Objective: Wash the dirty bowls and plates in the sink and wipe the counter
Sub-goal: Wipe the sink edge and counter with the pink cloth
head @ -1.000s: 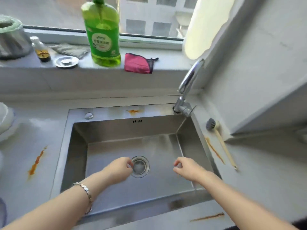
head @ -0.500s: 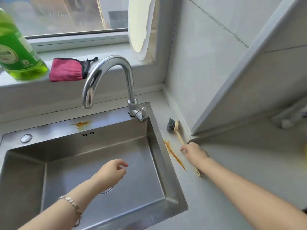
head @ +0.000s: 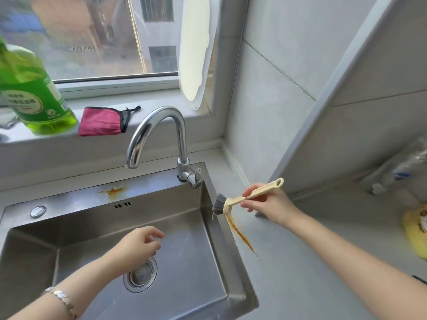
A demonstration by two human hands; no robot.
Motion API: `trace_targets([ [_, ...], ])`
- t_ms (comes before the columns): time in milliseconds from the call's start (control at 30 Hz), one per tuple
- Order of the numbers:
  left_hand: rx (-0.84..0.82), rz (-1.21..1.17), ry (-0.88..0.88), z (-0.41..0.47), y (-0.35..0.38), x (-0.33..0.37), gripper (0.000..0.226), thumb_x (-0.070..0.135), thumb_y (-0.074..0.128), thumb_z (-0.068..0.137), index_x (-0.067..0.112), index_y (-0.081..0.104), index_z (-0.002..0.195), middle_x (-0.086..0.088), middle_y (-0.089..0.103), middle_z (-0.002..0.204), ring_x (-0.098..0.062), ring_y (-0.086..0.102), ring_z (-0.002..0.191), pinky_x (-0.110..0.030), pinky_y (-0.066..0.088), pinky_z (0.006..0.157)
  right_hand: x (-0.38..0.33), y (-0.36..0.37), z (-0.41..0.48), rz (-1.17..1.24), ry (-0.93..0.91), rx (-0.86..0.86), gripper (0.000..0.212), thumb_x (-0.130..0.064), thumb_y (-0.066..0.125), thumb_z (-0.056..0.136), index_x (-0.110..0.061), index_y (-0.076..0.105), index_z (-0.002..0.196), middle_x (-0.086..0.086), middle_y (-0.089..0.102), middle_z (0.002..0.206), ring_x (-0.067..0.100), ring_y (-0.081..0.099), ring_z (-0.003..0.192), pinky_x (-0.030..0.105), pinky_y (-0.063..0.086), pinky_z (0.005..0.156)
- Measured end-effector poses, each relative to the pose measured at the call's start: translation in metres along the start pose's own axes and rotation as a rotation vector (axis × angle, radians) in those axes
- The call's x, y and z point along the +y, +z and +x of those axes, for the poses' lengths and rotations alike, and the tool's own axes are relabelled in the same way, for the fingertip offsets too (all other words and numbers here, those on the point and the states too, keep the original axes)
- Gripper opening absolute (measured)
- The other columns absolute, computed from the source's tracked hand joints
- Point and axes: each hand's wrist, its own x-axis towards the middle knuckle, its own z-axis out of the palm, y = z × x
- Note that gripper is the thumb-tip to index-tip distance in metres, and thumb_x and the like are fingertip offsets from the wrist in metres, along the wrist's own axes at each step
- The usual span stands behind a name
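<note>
My right hand (head: 269, 202) grips the cream handle of a dish brush (head: 233, 200) above the counter, right of the steel sink (head: 203, 269). Its grey bristles hang over the sink's right rim, just above an orange-brown streak (head: 240, 234) on the counter (head: 300, 273). My left hand (head: 138, 248) hovers over the sink basin with fingers loosely curled, holding nothing, just above the drain (head: 141, 273). No dishes lie in the basin. Another orange stain (head: 113, 191) marks the sink's back ledge.
A chrome faucet (head: 161, 135) arches over the sink's back right corner. On the windowsill stand a green detergent bottle (head: 30, 98) and a pink cloth (head: 101, 121). A cream board (head: 195, 47) leans at the window. A yellow object (head: 416, 232) lies at the far right.
My right hand has lifted the brush off the counter and swung its bristles toward the sink rim. The view has moved closer. My left hand stays over the basin.
</note>
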Motion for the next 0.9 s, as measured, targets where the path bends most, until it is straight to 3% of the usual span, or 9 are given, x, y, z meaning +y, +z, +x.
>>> trace_targets([
  [133, 0.03, 0.091, 0.134, -0.015, -0.035, 0.032, 0.019, 0.019, 0.051, 0.091, 0.032, 0.059, 0.102, 0.009, 0.065, 0.086, -0.005, 0.059, 0.07, -0.012, 0.044, 0.06, -0.064, -0.007, -0.009, -0.1, -0.172, 0.14, 0.006, -0.02, 0.061, 0.088, -0.022, 0.063, 0.083, -0.014, 0.057, 0.065, 0.0, 0.054, 0.059, 0.01, 0.042, 0.061],
  [233, 0.048, 0.173, 0.229, -0.031, -0.073, 0.074, 0.019, 0.022, 0.05, 0.09, 0.033, 0.058, 0.103, 0.01, 0.064, 0.091, -0.004, 0.059, 0.072, -0.015, 0.046, 0.064, -0.117, -0.021, -0.008, -0.142, -0.277, 0.229, 0.007, -0.022, 0.054, 0.093, -0.022, 0.061, 0.092, -0.016, 0.052, 0.072, 0.0, 0.051, 0.069, 0.017, 0.039, 0.071],
  [367, 0.088, 0.214, 0.348, -0.056, -0.133, 0.135, 0.021, 0.02, 0.048, 0.09, 0.029, 0.059, 0.106, 0.0, 0.068, 0.1, -0.015, 0.067, 0.087, -0.027, 0.055, 0.077, -0.189, -0.05, 0.0, -0.213, -0.361, 0.292, 0.014, -0.02, 0.049, 0.095, -0.016, 0.061, 0.103, -0.007, 0.05, 0.08, 0.007, 0.051, 0.075, 0.015, 0.04, 0.068],
  [533, 0.241, 0.285, 0.443, -0.074, -0.198, 0.199, 0.026, 0.013, 0.046, 0.091, 0.017, 0.06, 0.112, 0.002, 0.064, 0.085, -0.01, 0.06, 0.07, -0.013, 0.043, 0.055, -0.268, -0.091, 0.014, -0.17, -0.515, 0.512, 0.009, -0.012, 0.059, 0.09, -0.013, 0.061, 0.099, -0.007, 0.054, 0.074, 0.02, 0.056, 0.08, 0.035, 0.05, 0.082],
  [633, 0.335, 0.327, 0.447, -0.082, -0.224, 0.225, 0.027, 0.013, 0.044, 0.091, 0.016, 0.06, 0.111, 0.004, 0.059, 0.08, -0.012, 0.057, 0.069, -0.014, 0.042, 0.053, -0.307, -0.12, 0.019, -0.135, -0.589, 0.728, 0.011, -0.016, 0.066, 0.084, -0.008, 0.06, 0.087, -0.001, 0.055, 0.072, 0.023, 0.057, 0.076, 0.03, 0.046, 0.074],
  [733, 0.401, 0.4, 0.414, -0.082, -0.239, 0.242, 0.028, 0.015, 0.044, 0.09, 0.022, 0.061, 0.111, -0.001, 0.065, 0.099, -0.015, 0.061, 0.08, -0.022, 0.048, 0.072, -0.337, -0.145, 0.027, -0.113, -0.621, 0.853, 0.02, -0.018, 0.066, 0.084, -0.002, 0.057, 0.076, 0.007, 0.056, 0.071, 0.026, 0.055, 0.07, 0.03, 0.043, 0.066],
  [900, 0.436, 0.352, 0.421, -0.076, -0.251, 0.261, 0.029, 0.01, 0.043, 0.089, 0.017, 0.06, 0.112, 0.006, 0.058, 0.075, -0.006, 0.053, 0.058, -0.012, 0.043, 0.055, -0.383, -0.181, 0.034, -0.115, -0.581, 0.967, 0.035, -0.017, 0.051, 0.094, -0.007, 0.045, 0.06, 0.001, 0.043, 0.055, 0.02, 0.042, 0.058, 0.02, 0.032, 0.047],
])
